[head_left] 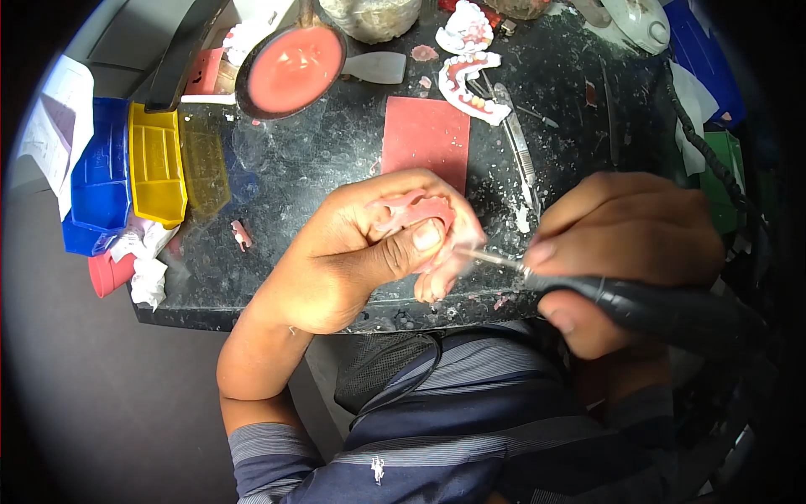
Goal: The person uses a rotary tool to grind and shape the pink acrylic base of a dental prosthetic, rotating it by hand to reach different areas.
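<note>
Near the bench's front edge, my left hand (pixel 369 252) grips a pink denture base (pixel 424 212), its thumb pressed on the curved plate. My right hand (pixel 625 244) is wrapped round a black rotary handpiece (pixel 646 307) coming in from the right. The handpiece's thin metal bur (pixel 491 258) points left, its tip at the fingers of my left hand beside the denture base. Blur at the tip hides whether it touches the pink material. Beyond my left hand lies a flat pink wax sheet (pixel 426 139).
White dental models (pixel 472 88) with pink bases stand at the back, beside metal tweezers (pixel 520 151). A pan of pink wax (pixel 295 69) and a spatula (pixel 378 67) lie back left. Blue (pixel 99 176) and yellow bins (pixel 157 164) line the left edge. A pink fragment (pixel 241 235) and white debris dot the black bench (pixel 285 168).
</note>
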Available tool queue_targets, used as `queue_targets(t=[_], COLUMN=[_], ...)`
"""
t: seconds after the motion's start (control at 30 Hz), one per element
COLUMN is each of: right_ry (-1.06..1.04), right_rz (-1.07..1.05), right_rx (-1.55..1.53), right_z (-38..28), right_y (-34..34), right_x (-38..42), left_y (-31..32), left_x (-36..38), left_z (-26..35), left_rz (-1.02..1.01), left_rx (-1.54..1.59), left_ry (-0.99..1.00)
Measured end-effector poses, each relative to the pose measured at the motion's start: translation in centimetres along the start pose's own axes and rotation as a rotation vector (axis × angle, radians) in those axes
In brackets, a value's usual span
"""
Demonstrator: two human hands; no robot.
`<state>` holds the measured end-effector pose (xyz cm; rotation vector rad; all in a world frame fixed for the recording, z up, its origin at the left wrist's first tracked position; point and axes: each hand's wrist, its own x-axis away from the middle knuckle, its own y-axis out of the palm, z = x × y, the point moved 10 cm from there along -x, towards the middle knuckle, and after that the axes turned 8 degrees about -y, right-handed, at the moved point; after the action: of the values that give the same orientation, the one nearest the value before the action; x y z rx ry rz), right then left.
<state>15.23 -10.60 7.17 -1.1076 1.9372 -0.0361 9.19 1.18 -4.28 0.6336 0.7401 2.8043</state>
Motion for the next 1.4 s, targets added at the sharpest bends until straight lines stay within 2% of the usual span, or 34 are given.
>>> queue_targets(t=[0.17,0.4,0.5,0.57,0.63,0.7,0.8,0.97,1.03,1.17,1.3,1.4], right_ry=[0.042,0.056,0.06,0.014,0.018,0.06,0.033,0.019,0.037,0.002,0.033,-0.019], right_rz=[0.083,0.019,0.032,0.037,0.027,0.05,0.037,0.004,0.084,0.024,0.037,0.07], right_rx=[0.12,0.033,0.152,-0.038,-0.008,0.119,0.09,0.04,0.132,-0.022,0.157,0.054], right_z=[0.5,0.4,0.5,0.0,-0.1,0.5,0.1,0.1,0.4,-0.1,0.2,-0.3], right_y=[-0.8,0.1,-0.3,0.4,0.2,-0.5,-0.2,0.4,-0.5,0.6,-0.4,0.2], right_x=[0.1,-0.1,0.0,0.4,0.2,0.1,0.0,0.0,0.0,0.2,-0.2,0.0], left_y=[0.1,0.1,0.1,0.1,-0.1,0.0,0.5,0.3,0.3,0.3,0.0,-0.1], left_x=[0.1,0.0,-0.1,0.0,0.0,-0.2,0.0,0.0,0.0,0.1,0.0,-0.1], left_z=[0.3,0.3,0.3,0.4,0.3,0.3,0.8,0.5,0.6,0.7,0.4,0.4], left_rz=[0.028,0.016,0.039,0.049,0.062,0.016,-0.097,-0.057,-0.068,-0.051,0.003,0.006], left_rx=[-0.015,-0.025,-0.045,-0.045,-0.042,0.036,-0.018,0.029,0.038,-0.011,0.03,0.013], left_ry=[-0.003,0.009,0.011,0.018,0.026,0.065,0.094,0.07,0.081,0.065,0.037,0.036])
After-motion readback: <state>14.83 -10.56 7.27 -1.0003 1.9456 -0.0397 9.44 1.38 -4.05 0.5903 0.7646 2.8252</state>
